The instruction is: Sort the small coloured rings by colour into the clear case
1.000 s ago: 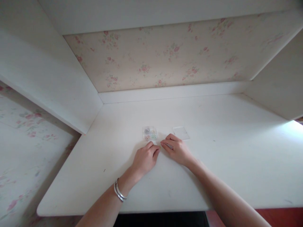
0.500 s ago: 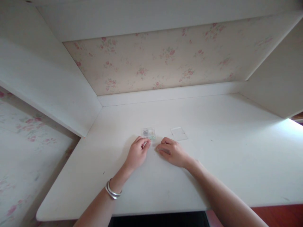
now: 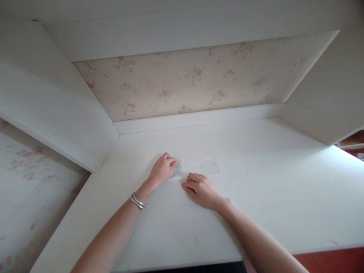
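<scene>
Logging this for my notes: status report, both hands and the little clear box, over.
Left hand over small clear box, fingers on it. Right hand curled on white desk, holding nothing visible. Clear lid lies apart, right of box.

no readable text, labels or numbers

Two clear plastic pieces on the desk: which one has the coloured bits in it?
The small box under the left hand; coloured bits show inside. The flat clear lid, apart to its right, is bare.
</scene>
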Available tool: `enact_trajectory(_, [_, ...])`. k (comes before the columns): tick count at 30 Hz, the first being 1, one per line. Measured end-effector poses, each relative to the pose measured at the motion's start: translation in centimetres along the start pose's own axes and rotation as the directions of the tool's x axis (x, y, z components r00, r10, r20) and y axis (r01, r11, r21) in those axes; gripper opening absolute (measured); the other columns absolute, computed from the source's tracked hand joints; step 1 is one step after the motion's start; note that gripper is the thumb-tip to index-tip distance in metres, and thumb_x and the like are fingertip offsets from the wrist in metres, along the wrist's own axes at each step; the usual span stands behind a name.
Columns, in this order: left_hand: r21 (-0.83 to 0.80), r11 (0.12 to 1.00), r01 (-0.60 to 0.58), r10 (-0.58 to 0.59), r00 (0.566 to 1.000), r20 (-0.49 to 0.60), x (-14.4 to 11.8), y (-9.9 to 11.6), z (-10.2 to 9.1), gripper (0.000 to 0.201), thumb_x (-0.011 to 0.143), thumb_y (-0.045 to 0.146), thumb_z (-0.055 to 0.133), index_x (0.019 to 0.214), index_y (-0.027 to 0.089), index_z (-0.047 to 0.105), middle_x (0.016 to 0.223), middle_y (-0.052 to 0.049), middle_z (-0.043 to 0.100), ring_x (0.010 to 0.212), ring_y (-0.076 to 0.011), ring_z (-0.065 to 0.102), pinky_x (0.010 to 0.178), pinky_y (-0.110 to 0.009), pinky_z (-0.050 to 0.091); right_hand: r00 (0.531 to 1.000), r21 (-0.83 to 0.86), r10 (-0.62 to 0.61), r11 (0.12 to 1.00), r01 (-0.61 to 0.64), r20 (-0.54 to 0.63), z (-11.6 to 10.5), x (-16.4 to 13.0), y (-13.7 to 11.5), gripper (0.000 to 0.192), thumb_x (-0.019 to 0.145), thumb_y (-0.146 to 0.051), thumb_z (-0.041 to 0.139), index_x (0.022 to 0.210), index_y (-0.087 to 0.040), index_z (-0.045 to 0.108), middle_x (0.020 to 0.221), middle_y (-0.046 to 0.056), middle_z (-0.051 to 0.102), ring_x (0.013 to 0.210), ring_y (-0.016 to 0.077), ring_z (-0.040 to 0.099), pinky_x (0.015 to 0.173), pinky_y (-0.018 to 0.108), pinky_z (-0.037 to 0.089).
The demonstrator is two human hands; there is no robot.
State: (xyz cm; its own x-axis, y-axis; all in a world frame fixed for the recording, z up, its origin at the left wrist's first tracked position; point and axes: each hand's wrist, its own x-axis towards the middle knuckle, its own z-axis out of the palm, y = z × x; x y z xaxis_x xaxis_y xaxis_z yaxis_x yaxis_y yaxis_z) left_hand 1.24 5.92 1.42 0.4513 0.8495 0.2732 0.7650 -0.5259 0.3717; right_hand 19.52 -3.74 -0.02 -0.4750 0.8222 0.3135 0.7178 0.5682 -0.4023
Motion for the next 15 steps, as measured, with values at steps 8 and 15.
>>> enact_trajectory(8, [-0.188,0.982,0.027,-0.053,0.989,-0.137,-3.1,0.7,-1.6,0.024,0.090,0.030,0.044,0.092,0.020,0.066,0.085,-0.003,0.059,0.081,-0.0142,0.057,0.076,-0.025,0.045,1.000,0.079,-0.007,0.997,0.009,-0.023,0.4,-0.1,0.5,0.020,0.090,-0.022,0.048,0.087,-0.022,0.067,0.083,0.003,0.057,0.077,0.0126,0.053,0.069,0.024,0.040])
enact_trajectory(15, [-0.325,0.945,0.034,-0.042,0.999,-0.018,-7.0,3.0,-0.6,0.024,0.091,0.030,0.043,0.094,0.021,0.065,0.090,-0.005,0.060,0.083,-0.0152,0.057,0.076,-0.026,0.046,0.980,0.304,0.154,0.947,-0.108,-0.129,0.6,0.5,0.7,0.020,0.090,-0.027,0.048,0.090,-0.022,0.067,0.085,0.004,0.056,0.075,0.0122,0.054,0.068,0.024,0.044])
